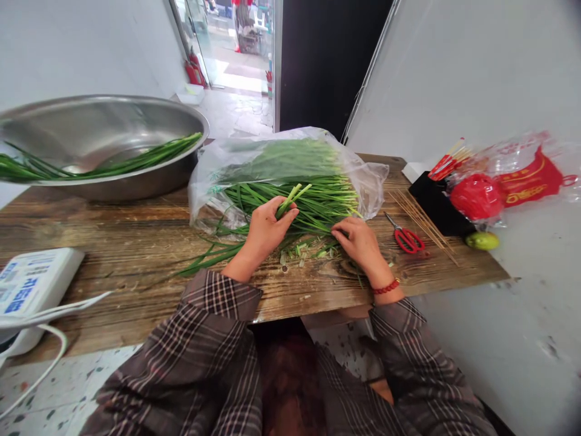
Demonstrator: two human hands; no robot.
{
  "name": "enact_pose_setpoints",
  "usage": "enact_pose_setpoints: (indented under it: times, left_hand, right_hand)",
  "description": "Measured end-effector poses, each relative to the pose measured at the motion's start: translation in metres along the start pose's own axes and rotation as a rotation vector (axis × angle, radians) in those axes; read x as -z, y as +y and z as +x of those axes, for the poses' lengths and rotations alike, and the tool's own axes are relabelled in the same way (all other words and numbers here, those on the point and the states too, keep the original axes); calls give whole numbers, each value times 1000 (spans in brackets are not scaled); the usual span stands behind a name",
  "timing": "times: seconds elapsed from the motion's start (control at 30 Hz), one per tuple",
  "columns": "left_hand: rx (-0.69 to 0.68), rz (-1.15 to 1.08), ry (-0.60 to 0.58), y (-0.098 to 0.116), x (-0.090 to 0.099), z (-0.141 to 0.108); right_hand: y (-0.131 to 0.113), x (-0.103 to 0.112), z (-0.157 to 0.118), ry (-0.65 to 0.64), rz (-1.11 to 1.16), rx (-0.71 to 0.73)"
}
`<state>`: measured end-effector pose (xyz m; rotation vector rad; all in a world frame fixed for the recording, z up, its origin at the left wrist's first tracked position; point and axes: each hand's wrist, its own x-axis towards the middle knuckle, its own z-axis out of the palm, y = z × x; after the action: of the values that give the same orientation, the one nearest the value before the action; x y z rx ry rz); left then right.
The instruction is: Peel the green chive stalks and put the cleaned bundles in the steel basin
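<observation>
My left hand (269, 229) is closed around a few garlic chives (297, 194), their pale cut ends pointing up and to the right. Long green leaves trail from below that hand toward the lower left. Behind both hands lies a large pile of garlic chives (290, 160), partly inside a clear plastic bag (204, 181). At the stem ends of the pile, my right hand (358, 242) has its thumb and fingers pinched together; what is between them is hidden. Small trimmed bits (302, 249) are scattered on the wood between my hands.
A steel basin (136, 184) holding more chives stands at the left. Red-handled scissors (408, 240) and thin wooden skewers (422, 221) lie right of my right hand. A black box (438, 206), red packaging (521, 181) and a yellow-green fruit (482, 241) are farther right. A white device (40, 284) with cables sits left.
</observation>
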<state>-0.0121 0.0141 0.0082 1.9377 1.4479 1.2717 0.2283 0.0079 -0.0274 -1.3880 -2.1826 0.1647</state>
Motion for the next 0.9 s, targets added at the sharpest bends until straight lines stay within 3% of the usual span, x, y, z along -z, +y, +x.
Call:
enact_pose_setpoints:
  times: [0.13, 0.27, 0.33, 0.4, 0.5, 0.63, 0.73, 0.9]
  left_hand:
    - [-61, -19, 52, -2, -1, -1]
    - [-251, -32, 171, 0, -1, -2]
    - [-342, -27, 158, 0, -1, -3]
    - [-400, -14, 63, -1, -4, -5]
    - [-343, 33, -150, -6, -9, -6]
    - [-159, 170, -341, -10, -14, -7]
    - [-105, 243, -392, -11, -16, -7]
    - [-84, 302, -383, -11, -17, -8]
  right_hand:
    - [-4, 1, 1, 128, 200, -7]
    - [-18, -4, 0, 210, 341, -16]
    - [-28, -9, 2, 224, 377, 5]
    - [-37, -13, 4, 229, 406, 37]
    - [-44, -17, 7, 256, 452, 34]
    - [-42, -23, 4, 302, 565, -151]
    - [-37, -30, 0, 305, 657, -244]
    - [-37, -36, -1, 283, 742, -235]
